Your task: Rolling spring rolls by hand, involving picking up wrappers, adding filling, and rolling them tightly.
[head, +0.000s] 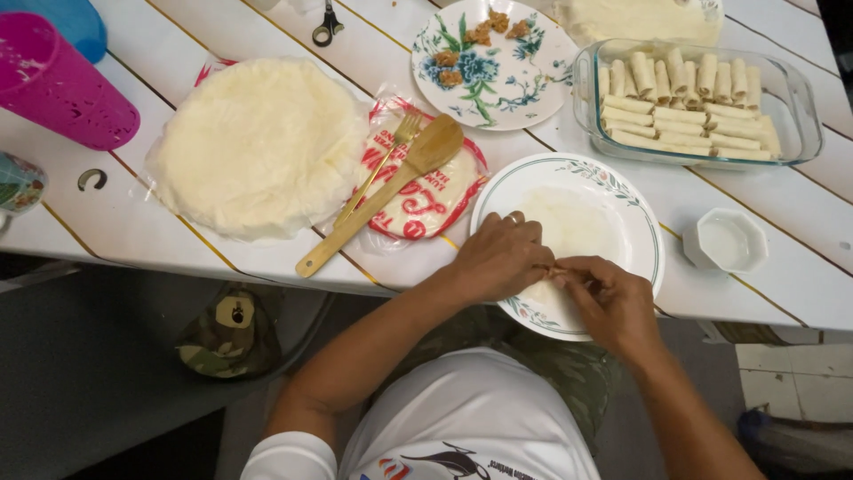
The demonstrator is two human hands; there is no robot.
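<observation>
Left hand (499,258) curled over the near edge of a thin pale wrapper (569,222), fingers bent and pinching it; right hand (609,298) meeting it from the other side, fingertips closed on the same folded edge. Wrapper spread on a white plate with a green floral rim (653,240), set at the near edge of the white slatted counter (782,293). Just left of the plate, a wooden spatula (391,191) and a fork (382,164) lying across an opened red-and-white packet (444,209). Further left, a round stack of pale wrappers (258,147) on clear plastic. Beyond the plate, a blue-flowered plate (506,76) with bits of brown filling (480,36), and a glass dish (795,107) packed with finished rolls (680,102). Small white octagonal bowl (729,240) near the right of the rimmed plate. Pink plastic cup (62,84) at far left.
</observation>
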